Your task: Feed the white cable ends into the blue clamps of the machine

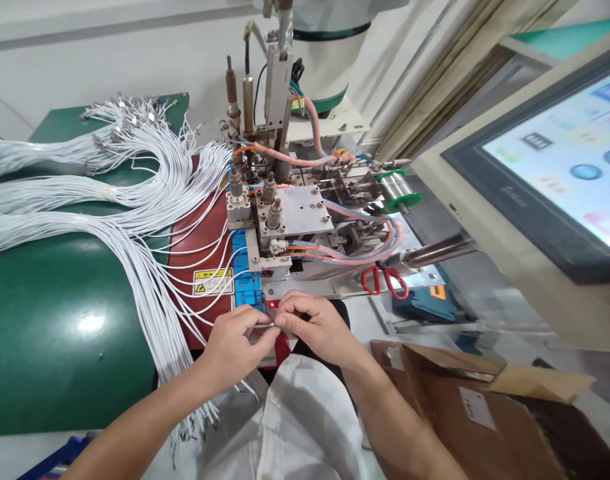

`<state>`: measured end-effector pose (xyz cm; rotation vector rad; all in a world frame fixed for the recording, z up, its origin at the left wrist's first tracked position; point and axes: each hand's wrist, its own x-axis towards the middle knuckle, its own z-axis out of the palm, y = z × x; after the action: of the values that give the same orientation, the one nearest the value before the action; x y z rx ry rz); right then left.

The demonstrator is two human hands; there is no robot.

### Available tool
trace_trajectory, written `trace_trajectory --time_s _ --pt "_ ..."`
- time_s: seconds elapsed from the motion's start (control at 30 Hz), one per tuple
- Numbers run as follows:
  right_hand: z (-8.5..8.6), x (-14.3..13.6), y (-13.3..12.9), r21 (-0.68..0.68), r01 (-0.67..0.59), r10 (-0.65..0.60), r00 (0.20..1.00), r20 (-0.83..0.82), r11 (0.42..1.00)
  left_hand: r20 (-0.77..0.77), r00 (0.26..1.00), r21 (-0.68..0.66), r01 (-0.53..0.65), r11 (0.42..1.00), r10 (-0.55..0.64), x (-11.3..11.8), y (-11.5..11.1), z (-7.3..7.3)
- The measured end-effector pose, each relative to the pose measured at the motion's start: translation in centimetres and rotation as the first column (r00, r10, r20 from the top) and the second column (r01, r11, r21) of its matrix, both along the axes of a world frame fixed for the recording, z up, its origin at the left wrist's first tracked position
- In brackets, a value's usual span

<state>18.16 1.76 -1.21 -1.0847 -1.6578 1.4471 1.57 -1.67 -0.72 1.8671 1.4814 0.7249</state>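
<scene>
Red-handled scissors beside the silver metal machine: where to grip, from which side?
Likely by the two red loop handles, right hand coming from the wearer's near side. The loops spread that way, uncovered; the other end points back toward the silver metal machine, blades not discernible.

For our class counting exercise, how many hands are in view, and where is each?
2. The left hand pinches a white cable on the near side of the blue fixture; the right hand is beside it, at the same cable. No other hand shows.
</scene>
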Motion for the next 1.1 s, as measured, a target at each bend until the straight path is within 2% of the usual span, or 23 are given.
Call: trace_trajectory --time_s 0.07,0.13,0.23,0.33,0.57,0.8,0.93,1.03,1.1 --pt "0.0 -0.4 -0.3 0.068 0.076 -0.078 0.997 0.022 0.995 0.033 0.999 0.100 0.033 0.994 -0.037 -0.2 -0.1 -0.5" --pt "-0.3 -1.0 -0.9 0.061 0.194 -0.193 0.981 -0.018 0.979 0.089 0.996 0.136 0.020 0.990 -0.032 -0.3 -0.1 -0.7" --pt "-1.1 -2.2 -1.8 0.003 0.408 -0.403 0.905 -0.135 0.913 0.167 0.984 0.065 -0.073 0.995 0.062 -0.3 0.1 -0.6" --pt "-1.6 -3.1 -2.6 0.049 0.501 -0.488 0.858 -0.161 0.864 0.179 0.977 0.002 -0.117 0.993 0.115 -0.2 0.2 -0.4" --pt "-1.1 -3.6 -2.8 0.136 0.515 -0.514 0.856 -0.048 0.846 0.162 0.977 0.004 -0.141 0.990 0.138 0.0 0.1 -0.6" --pt "-2.1 -4.9 -3.0 0.097 0.542 -0.532 0.840 -0.106 0.835 0.204 0.961 -0.100 -0.169 0.981 0.186 0.4 -0.3 -1.0" --pt "-2.1 -5.2 -3.0 0.122 0.535 -0.528 0.845 -0.087 0.836 0.212 0.956 -0.114 -0.181 0.977 0.202 0.5 -0.4 -1.1" --pt "-1.5 -4.5 -2.6 0.201 0.486 -0.493 0.870 -0.016 0.851 0.167 0.968 -0.052 -0.182 0.982 0.189 0.3 -0.3 -0.8" --pt "-1.1 -3.8 -2.1 0.286 0.396 -0.430 0.901 0.064 0.873 0.116 0.983 -0.001 -0.146 0.989 0.145 -0.1 -0.1 -0.5"
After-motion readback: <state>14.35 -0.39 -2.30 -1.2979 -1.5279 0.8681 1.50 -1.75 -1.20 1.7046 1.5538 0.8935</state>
